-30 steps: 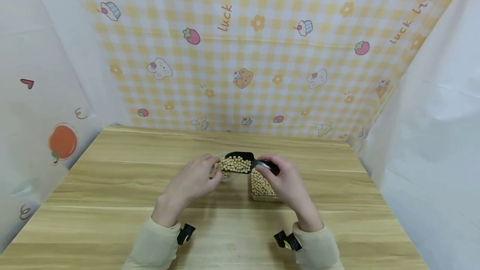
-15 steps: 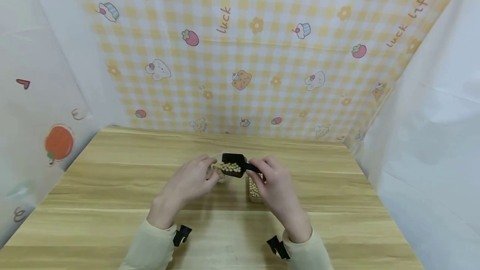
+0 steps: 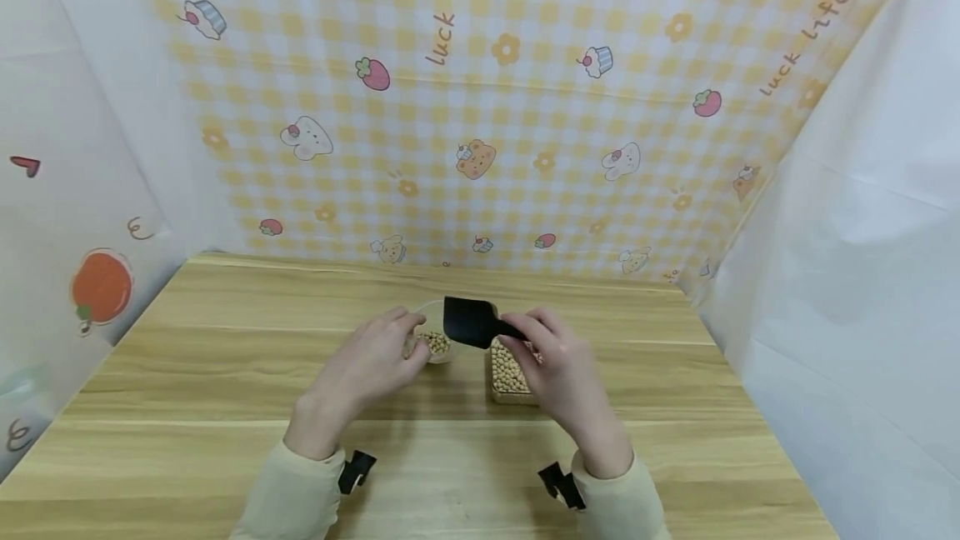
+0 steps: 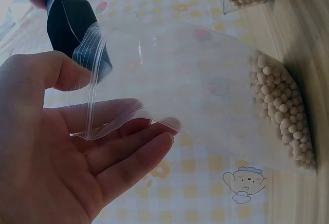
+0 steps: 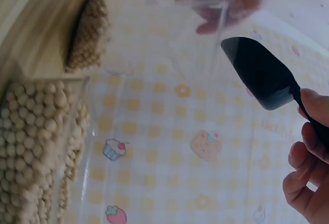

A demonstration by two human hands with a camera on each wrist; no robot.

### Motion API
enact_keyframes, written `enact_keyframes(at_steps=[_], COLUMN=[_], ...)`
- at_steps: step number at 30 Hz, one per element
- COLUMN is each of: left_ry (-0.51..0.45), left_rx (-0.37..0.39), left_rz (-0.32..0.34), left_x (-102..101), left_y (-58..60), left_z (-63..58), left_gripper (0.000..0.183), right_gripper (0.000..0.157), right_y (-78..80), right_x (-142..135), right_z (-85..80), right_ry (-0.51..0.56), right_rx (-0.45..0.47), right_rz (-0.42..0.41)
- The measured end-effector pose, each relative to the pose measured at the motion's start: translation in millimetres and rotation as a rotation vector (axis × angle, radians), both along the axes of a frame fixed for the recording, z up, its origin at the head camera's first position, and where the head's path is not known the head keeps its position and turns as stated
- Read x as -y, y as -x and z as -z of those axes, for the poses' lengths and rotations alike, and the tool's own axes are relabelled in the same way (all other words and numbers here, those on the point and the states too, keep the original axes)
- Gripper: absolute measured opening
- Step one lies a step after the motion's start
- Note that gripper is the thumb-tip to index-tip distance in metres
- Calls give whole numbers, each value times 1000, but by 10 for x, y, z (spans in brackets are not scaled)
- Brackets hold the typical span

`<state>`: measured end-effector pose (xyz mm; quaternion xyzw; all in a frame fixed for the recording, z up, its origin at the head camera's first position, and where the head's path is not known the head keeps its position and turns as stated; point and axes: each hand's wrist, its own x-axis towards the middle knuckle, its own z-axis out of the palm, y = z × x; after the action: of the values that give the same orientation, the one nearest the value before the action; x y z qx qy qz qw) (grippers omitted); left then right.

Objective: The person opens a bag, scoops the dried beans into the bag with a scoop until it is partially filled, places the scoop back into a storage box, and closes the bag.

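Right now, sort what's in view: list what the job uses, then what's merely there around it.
Used in the job:
black scoop, held by the right hand
clear bag, the left hand at its mouth
beans, in both bag and box
clear box

Merely there:
wooden table, under the work
checked cloth, behind
white sheet, at the right

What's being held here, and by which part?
The right grip holds the black scoop by its handle; the left grip holds the clear bag at its mouth.
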<state>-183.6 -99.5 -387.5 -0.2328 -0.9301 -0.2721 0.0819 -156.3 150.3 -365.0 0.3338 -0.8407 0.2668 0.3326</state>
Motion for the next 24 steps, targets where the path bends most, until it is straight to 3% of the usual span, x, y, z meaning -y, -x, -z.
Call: enact_keyframes(at_steps=[5, 13, 18, 24], left_ry=[-14, -20, -17, -14], left_rx=[8, 7, 14, 11], left_rz=[3, 11, 3, 6], left_x=[7, 13, 17, -6], left_y=[1, 9, -4, 11], left_z=[2, 2, -3, 6], left_gripper=[40, 42, 42, 42], right_gripper=[26, 22, 16, 12], right_y=[17, 119, 129, 112], right_x=[-267, -770, -950, -1045], right_z=[-74, -51, -38, -32], right_ry=[36, -24, -144, -242], right_rx=[78, 165, 340, 532], right_rz=[17, 123, 204, 246])
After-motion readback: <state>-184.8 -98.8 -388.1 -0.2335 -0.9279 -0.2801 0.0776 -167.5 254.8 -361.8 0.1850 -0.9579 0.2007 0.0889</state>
